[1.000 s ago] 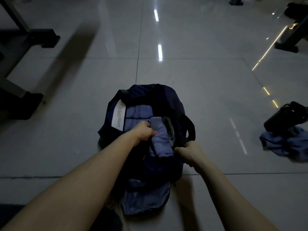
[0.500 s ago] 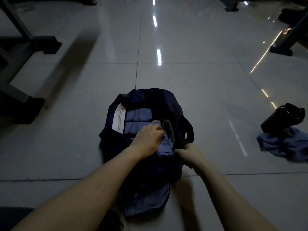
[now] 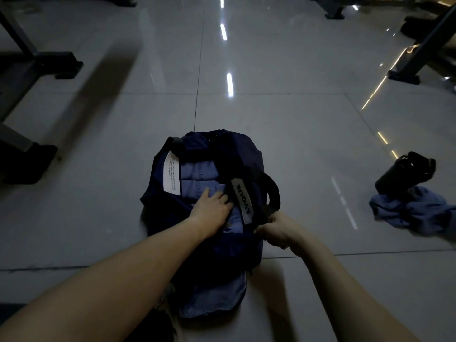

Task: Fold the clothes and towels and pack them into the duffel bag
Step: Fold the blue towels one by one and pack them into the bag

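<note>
A dark navy duffel bag lies open on the tiled floor in front of me. Folded light-blue clothes are stacked inside it, beside a white label. My left hand presses flat on a folded blue piece in the bag's opening. My right hand grips the bag's right edge by the black strap with the white logo tab, pulling it outward. A crumpled blue garment lies on the floor at the right.
A black bottle rests on the crumpled garment. Dark equipment bases stand at the left and upper left, and a slanted black frame at the upper right. A blue flap shows under the bag's near end.
My left hand went from gripping the rolled blue piece to lying flat over it, pushing it down into the bag. My right hand kept its hold on the bag's edge.
</note>
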`<move>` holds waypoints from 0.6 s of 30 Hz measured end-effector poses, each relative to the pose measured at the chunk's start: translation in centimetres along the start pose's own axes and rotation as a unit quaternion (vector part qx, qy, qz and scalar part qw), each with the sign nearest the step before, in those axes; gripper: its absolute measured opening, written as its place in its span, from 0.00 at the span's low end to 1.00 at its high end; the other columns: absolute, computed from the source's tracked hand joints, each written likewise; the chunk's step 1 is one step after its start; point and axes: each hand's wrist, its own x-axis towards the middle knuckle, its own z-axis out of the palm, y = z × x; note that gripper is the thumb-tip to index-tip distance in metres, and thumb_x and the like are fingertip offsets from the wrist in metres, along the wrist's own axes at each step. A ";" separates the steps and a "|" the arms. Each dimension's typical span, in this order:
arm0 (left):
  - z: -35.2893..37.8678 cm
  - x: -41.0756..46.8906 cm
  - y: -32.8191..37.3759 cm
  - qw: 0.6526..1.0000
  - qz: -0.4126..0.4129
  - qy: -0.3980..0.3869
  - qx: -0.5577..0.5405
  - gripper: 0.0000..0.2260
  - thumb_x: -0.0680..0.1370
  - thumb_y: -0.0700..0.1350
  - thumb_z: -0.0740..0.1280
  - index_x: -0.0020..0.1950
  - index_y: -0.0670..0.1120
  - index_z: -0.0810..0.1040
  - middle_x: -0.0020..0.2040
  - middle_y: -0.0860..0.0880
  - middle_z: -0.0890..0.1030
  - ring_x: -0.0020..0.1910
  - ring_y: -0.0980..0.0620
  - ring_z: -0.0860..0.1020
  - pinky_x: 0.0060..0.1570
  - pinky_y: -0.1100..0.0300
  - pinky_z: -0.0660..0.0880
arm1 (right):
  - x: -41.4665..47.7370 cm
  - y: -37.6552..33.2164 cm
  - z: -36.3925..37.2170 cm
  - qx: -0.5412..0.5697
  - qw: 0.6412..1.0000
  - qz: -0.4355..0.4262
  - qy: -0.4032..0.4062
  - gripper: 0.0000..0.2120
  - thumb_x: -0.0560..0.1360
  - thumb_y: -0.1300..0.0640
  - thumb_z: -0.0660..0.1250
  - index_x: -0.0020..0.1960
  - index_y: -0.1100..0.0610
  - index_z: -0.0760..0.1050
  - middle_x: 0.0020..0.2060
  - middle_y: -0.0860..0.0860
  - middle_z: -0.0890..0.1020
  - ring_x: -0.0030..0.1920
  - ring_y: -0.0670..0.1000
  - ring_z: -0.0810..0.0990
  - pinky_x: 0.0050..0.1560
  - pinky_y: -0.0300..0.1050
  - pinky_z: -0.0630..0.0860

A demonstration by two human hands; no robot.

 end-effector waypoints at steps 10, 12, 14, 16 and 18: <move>-0.6 -0.7 -2.4 0.984 0.002 -0.079 -0.158 0.33 0.80 0.63 0.61 0.82 0.54 0.57 0.83 0.48 0.51 0.82 0.48 0.51 0.78 0.41 0.51 | 0.8 0.6 2.8 -0.064 0.990 0.012 0.128 0.24 0.68 0.38 0.66 0.54 0.54 0.72 0.41 0.55 0.82 0.34 0.57 0.84 0.34 0.55 0.84; -1.1 -0.5 -3.0 0.980 0.008 -0.103 -0.168 0.35 0.78 0.65 0.64 0.82 0.55 0.58 0.83 0.49 0.53 0.82 0.49 0.52 0.77 0.41 0.52 | 0.4 0.1 2.4 -0.050 0.994 0.016 0.098 0.19 0.73 0.44 0.68 0.58 0.55 0.71 0.42 0.57 0.82 0.33 0.56 0.84 0.32 0.51 0.84; -1.0 -0.3 -2.9 0.983 0.007 -0.100 -0.156 0.37 0.76 0.67 0.66 0.81 0.54 0.59 0.81 0.50 0.59 0.80 0.49 0.57 0.76 0.43 0.55 | -0.1 -0.4 1.9 -0.036 0.997 0.016 0.062 0.14 0.78 0.50 0.68 0.59 0.56 0.71 0.42 0.56 0.82 0.36 0.55 0.84 0.32 0.47 0.82; -0.5 -0.2 -2.1 0.990 0.007 -0.081 -0.113 0.38 0.75 0.67 0.67 0.80 0.53 0.61 0.78 0.49 0.64 0.78 0.48 0.60 0.73 0.44 0.59 | -0.9 -0.9 1.1 -0.008 1.000 0.013 0.023 0.10 0.80 0.53 0.67 0.57 0.57 0.73 0.38 0.54 0.81 0.34 0.52 0.81 0.33 0.44 0.80; 0.2 -0.2 -0.9 0.996 0.004 -0.059 -0.063 0.36 0.77 0.64 0.67 0.80 0.50 0.60 0.77 0.46 0.64 0.78 0.47 0.60 0.71 0.45 0.61 | -1.2 -1.1 0.4 0.032 0.999 0.008 -0.002 0.08 0.80 0.54 0.67 0.54 0.59 0.75 0.35 0.53 0.80 0.32 0.50 0.79 0.32 0.43 0.77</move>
